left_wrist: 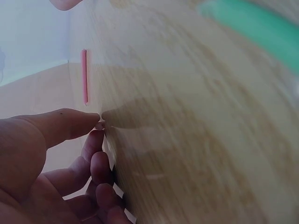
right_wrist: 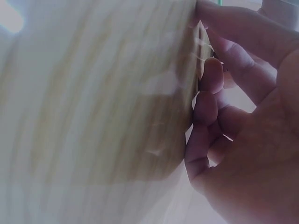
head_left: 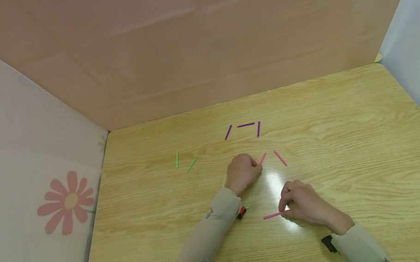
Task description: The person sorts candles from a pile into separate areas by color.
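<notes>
My left hand pinches the near end of a thin pink stick lying on the table between thumb and fingertips. A second pink stick lies just right of it, slanted the other way; it also shows beyond the thumb in the left wrist view. Closer to me, my right hand grips the right end of another pink stick, which points left. In the right wrist view its thumb and index fingertip meet low over the wood, and the stick is hidden there.
Purple sticks lie farther back on the wooden table, two of them slanted. Two green sticks are to the left. Another green stick is partly hidden by the left wrist's camera. Panels enclose the back and sides.
</notes>
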